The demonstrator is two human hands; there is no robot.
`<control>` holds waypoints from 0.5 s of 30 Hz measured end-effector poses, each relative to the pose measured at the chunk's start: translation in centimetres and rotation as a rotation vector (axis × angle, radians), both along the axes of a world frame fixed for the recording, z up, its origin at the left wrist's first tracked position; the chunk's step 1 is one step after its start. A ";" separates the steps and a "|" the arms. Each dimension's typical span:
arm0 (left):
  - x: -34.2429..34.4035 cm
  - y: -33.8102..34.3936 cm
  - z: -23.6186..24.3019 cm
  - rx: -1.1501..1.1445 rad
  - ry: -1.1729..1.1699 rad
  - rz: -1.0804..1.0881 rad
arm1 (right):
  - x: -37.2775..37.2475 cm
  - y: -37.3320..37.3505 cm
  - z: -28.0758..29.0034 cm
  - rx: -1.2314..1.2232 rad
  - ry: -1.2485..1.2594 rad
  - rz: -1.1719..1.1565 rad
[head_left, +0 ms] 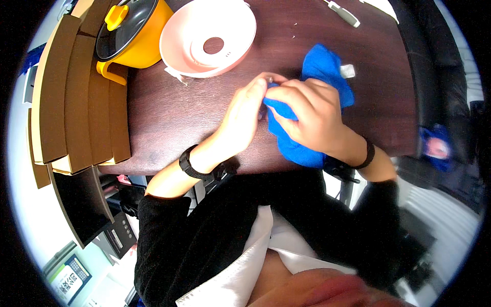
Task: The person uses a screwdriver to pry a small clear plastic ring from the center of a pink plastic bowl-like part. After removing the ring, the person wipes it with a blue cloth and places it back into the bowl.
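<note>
A blue cloth (327, 66) is bunched in my right hand (314, 112), with its ends hanging out above and below the fingers. My left hand (240, 115) meets the right one over the dark table, its fingers closed at the cloth's left edge. Between the fingertips shows a small metallic tip (270, 80); the rest of that piece is hidden by the hands and cloth. Beyond my left hand lies a pink bowl-shaped shell (176, 43) with a round hole in its bottom. A short pale connector (176, 75) sticks out at its near rim.
A yellow pot (148, 48) with a dark lid stands at the far left, its handle toward me. Brown cardboard boxes (76, 102) line the table's left edge. A screwdriver (345, 14) with a grey handle lies at the far right of the brown table (179, 112).
</note>
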State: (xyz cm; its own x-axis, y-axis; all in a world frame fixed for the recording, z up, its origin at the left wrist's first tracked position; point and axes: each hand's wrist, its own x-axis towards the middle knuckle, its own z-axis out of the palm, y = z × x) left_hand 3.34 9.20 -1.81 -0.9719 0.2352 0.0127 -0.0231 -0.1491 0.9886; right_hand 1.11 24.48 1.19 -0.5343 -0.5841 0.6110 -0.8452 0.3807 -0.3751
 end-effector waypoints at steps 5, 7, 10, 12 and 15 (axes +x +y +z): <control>-0.1 0.0 0.0 0.054 -0.015 -0.047 | 0.1 0.3 -0.7 0.050 0.153 0.115; -0.2 -0.3 0.1 0.016 -0.049 -0.089 | 0.2 0.4 -0.5 0.104 0.169 0.148; -0.4 -0.4 0.6 0.000 -0.084 -0.148 | 0.2 0.6 -0.3 0.177 0.188 0.189; -0.6 -0.4 -0.1 0.030 -0.088 -0.152 | 0.2 0.8 -0.2 0.226 0.203 0.209; -0.7 -0.1 -0.2 0.196 -0.160 -0.165 | -0.2 0.6 -0.4 0.143 0.156 0.170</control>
State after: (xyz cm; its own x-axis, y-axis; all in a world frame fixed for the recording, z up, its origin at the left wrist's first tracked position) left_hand 2.64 9.11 -2.05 -0.9141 0.3981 -0.0772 -0.2165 -0.3182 0.9230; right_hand 0.88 25.11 0.83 -0.3270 -0.7437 0.5831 -0.9449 0.2680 -0.1881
